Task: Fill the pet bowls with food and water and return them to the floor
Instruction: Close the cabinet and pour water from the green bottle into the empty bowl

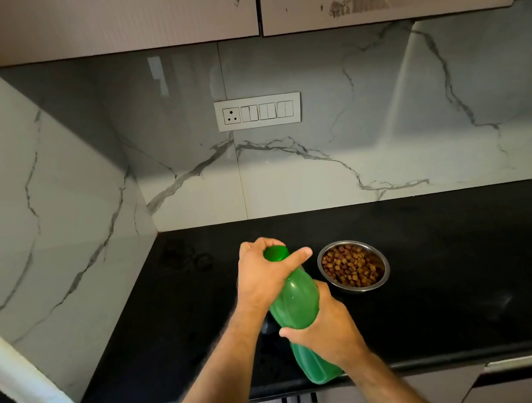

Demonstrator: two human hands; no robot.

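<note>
At left, the left hand [260, 275] is curled over the green cap [276, 253] of a green plastic bottle [295, 304], its fingers [298, 257] clamped around the cap with the forefinger stretched toward the right. The bottle is tilted, held above the black tabletop [468, 277] near its front edge. The right hand [327, 331] grips the bottle's middle, fingers wrapped round it from behind. Just to the right stands a steel pet bowl [353, 266] filled with brown kibble [349, 266], resting on the tabletop, apart from both hands.
</note>
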